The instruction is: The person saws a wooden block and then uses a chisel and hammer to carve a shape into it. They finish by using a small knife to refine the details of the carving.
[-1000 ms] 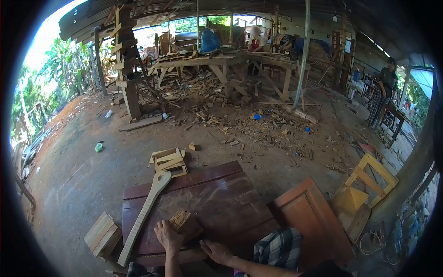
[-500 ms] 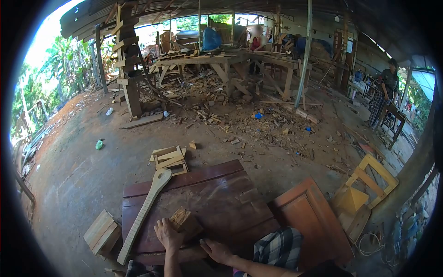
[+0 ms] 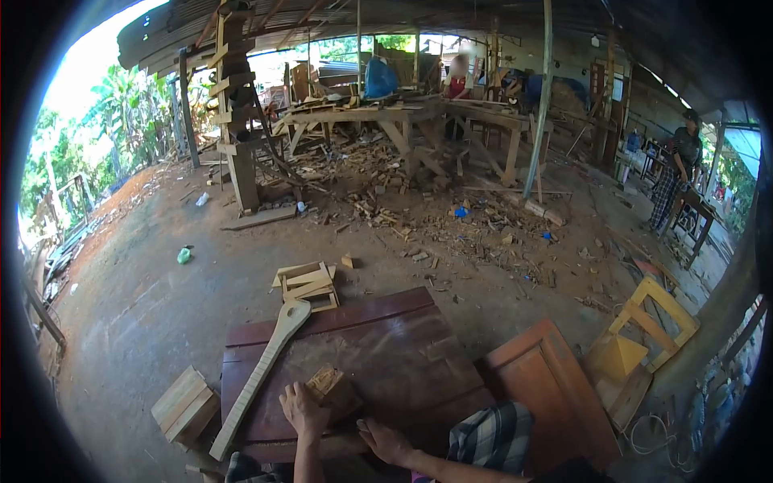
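Note:
A dark reddish wooden tabletop (image 3: 394, 346) lies in front of me. Near its front edge sits a wooden block (image 3: 334, 390) with a rough, pale top. My left hand (image 3: 304, 410) rests against the block's left side, fingers spread over its edge. Just right of the block is my right hand (image 3: 385, 443), low at the table's edge; its fingers point toward the block, and whether it holds something small is unclear. A long pale wooden piece with a rounded end (image 3: 264, 374) lies along the table's left side.
Small wooden frames (image 3: 310, 282) lie beyond the table. A stack of boards (image 3: 185, 404) is at the left. An orange-brown panel (image 3: 547, 394) and a yellowish frame (image 3: 656, 322) stand right. Wood scraps cover the ground near a workbench (image 3: 354, 116). Two people are farther off.
The whole view has shifted slightly, so things appear a little lower and to the right. Both hands stay in nearly the same places beside the block.

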`<state>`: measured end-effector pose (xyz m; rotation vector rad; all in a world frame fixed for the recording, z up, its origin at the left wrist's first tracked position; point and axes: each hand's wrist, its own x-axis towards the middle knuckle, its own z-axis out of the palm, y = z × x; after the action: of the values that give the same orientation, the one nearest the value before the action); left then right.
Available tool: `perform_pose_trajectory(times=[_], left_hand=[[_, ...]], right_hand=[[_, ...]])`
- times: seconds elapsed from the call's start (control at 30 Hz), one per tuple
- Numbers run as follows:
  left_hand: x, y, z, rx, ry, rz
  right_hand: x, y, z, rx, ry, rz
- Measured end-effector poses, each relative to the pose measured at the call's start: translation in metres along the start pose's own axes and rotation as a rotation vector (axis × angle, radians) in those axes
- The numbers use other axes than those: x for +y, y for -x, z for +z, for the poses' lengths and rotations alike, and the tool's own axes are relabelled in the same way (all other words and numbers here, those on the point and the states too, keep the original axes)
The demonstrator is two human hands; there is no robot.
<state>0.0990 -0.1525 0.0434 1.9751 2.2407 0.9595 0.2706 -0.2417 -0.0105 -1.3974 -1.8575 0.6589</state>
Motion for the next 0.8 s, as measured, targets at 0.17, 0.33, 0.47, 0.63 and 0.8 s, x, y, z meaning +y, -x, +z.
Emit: perform_pose_trajectory(times=[0.17, 0.33, 0.47, 0.63, 0.8], left_hand=[[0.007, -0.002, -0.007, -0.006, -0.007, 0.023], [-0.007, 0.005, -0.005, -0.041, -0.029, -0.012], [-0.002, 0.0, -0.005, -0.031, -0.017, 0.011], [0.003, 0.002, -0.002, -0.018, 0.036, 0.062], [0.004, 0.004, -0.004, -0.02, 0.021, -0.021]], right_hand=[[0.031, -0.008, 0.011, 0.043, 0.049, -0.074], [0.015, -0.006, 0.005, -0.111, 0.089, 0.004], [0.023, -0.005, 0.009, -0.017, 0.071, -0.059], [0.026, -0.002, 0.011, 0.037, 0.077, -0.06], [0.03, -0.003, 0.011, 0.011, 0.115, -0.043]])
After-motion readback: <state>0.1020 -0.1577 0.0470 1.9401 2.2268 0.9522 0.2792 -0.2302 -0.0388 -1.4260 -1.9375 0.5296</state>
